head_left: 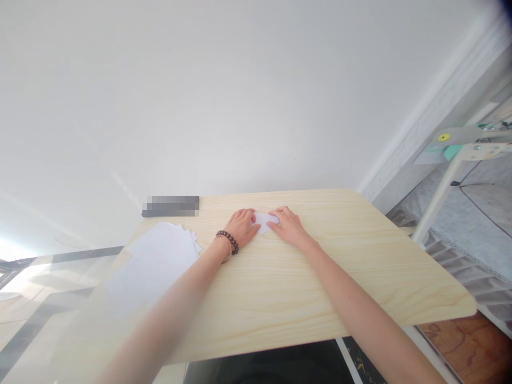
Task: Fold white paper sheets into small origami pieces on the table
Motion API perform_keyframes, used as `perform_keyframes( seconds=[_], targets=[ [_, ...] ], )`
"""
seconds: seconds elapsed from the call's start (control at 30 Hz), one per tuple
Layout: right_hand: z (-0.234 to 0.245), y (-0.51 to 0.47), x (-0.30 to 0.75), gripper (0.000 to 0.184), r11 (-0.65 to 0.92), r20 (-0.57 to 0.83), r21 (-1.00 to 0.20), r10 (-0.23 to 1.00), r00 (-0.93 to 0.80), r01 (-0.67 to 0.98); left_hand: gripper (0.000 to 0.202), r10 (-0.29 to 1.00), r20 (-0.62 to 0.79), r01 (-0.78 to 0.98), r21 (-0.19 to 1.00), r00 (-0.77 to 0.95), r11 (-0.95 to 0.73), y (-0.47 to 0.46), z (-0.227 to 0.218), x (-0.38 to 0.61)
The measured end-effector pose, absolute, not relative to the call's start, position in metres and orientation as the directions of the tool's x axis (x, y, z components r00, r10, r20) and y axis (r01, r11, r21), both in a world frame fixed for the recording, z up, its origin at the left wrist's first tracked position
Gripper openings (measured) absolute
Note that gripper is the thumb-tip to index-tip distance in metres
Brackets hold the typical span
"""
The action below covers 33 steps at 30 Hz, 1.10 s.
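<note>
A small white piece of paper [263, 221], apparently folded, is held between my two hands near the back of the wooden table. My left hand [242, 226], with a dark beaded bracelet on its wrist, closes on the paper's left end. At the right end, my right hand [288, 226] pinches the paper between thumb and fingers. Both hands rest low at the tabletop. The paper's outer ends are hidden under my fingers. To the left of my left arm lies a stack of white paper sheets [160, 261], fanned unevenly at its right corner.
The light wooden table [360, 266] stands against a white wall [256, 96]. A blurred-out dark object [171, 206] lies at its back left edge. Off to the right is a pale metal frame [438, 197] beside grey fabric. Something black [264, 365] sits below the front edge.
</note>
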State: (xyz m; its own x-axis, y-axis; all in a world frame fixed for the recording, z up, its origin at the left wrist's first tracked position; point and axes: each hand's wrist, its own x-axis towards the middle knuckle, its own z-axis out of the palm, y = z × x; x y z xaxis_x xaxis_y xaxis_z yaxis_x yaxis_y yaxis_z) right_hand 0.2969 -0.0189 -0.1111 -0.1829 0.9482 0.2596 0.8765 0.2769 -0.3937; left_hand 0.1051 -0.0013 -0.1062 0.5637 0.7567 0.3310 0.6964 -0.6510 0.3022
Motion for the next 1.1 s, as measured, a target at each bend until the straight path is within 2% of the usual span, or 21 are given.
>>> perform_keyframes(
  seconds=[0.17,0.4,0.57,0.83,1.0,1.1],
  targets=[
    [-0.112,-0.018,0.296,0.036,0.250,0.251,-0.406,0.955,-0.156,0.879,0.038,0.761,0.325,0.690,0.325,0.561,-0.647,0.001,-0.108,0.104],
    [-0.113,-0.019,0.295,0.035,0.285,0.320,-0.440,0.936,-0.147,0.852,0.044,0.748,0.342,0.678,0.319,0.569,-0.662,-0.001,-0.105,0.106],
    [-0.111,-0.021,0.295,0.029,0.324,0.369,-0.461,0.917,-0.154,0.826,0.043,0.752,0.339,0.681,0.321,0.566,-0.658,0.000,-0.106,0.106],
    [-0.108,-0.023,0.295,0.012,0.398,0.367,-0.501,0.902,-0.228,0.768,0.039,0.749,0.376,0.694,0.298,0.546,-0.655,0.000,-0.105,0.107],
    [-0.104,-0.026,0.294,0.015,0.407,0.343,-0.477,0.902,-0.261,0.779,0.024,0.731,0.352,0.690,0.259,0.584,-0.676,0.000,-0.102,0.106],
    [-0.102,-0.026,0.293,0.015,0.396,0.323,-0.482,0.909,-0.262,0.782,0.022,0.724,0.353,0.692,0.235,0.593,-0.682,-0.002,-0.100,0.106]
  ],
)
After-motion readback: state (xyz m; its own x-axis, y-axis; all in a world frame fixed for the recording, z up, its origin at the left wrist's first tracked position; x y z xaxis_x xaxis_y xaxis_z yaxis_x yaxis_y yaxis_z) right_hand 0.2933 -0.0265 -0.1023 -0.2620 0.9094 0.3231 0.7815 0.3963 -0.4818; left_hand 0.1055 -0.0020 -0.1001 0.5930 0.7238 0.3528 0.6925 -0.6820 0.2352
